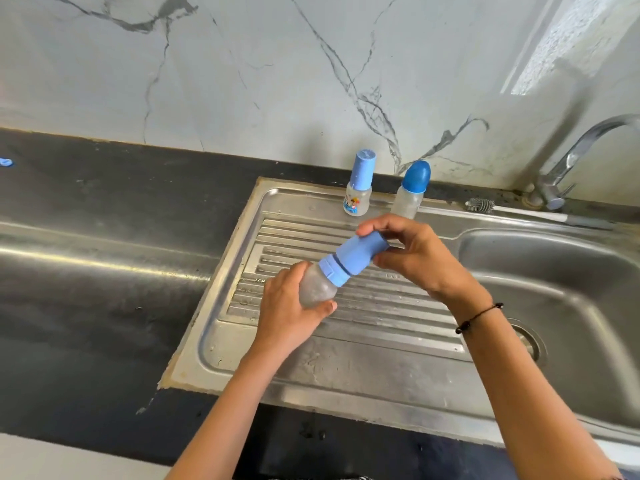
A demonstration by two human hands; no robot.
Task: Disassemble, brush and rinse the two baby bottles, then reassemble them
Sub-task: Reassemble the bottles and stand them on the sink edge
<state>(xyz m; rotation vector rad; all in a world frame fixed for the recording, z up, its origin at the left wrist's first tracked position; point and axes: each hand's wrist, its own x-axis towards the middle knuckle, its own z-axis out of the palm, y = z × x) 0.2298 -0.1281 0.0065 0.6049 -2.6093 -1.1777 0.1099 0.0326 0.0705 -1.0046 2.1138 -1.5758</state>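
My left fingers [294,303] curl round the frosted bottle [317,289], tilted over the drainboard [346,358], while my right fingers [408,251] pinch its pale blue cap [360,252], collar just below.

Beyond the fingers [367,227], two capped bottles [358,188] [412,192] standing upright, blocking the far rim; ribbed drainboard [381,317] bare beneath; sink basin [571,289] open rightward.

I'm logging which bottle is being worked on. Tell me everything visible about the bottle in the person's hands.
The held bottle has a cloudy, translucent plastic-looking body, a light blue collar and a light blue cap, all assembled. It is tilted, cap up and right, above the ribbed drainboard. The left hand grips the body; the right hand grips the cap.
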